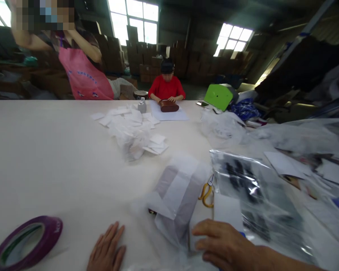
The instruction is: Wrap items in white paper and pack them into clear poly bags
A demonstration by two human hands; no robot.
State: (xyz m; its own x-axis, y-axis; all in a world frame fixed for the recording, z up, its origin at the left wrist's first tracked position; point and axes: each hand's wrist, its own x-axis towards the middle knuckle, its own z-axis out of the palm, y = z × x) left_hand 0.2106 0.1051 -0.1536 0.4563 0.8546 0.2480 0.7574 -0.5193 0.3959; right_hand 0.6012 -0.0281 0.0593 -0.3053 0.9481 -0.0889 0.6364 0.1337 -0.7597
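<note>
My left hand (107,248) lies on the white tabletop with fingers stretched out, holding nothing. To its right is a frosted plastic bag (172,195) with a flat grey-brown item inside, a pale band across it and a small dark metallic piece near its left edge. My right hand (226,242) is over the bag's lower right side. Its fingers are bent and a little apart, close to a white boxy thing (194,226) whose kind I cannot make out. Just beyond are yellow-handled scissors (206,194). A purple tape roll (49,237) lies at the left.
Clear plastic bags (260,199) with dark contents cover the right side. White paper pieces (130,116) lie mid-table near a grey bottle (142,106). Across, a person in red (165,86) handles a brown pouch (169,106); another wears a pink apron (84,73).
</note>
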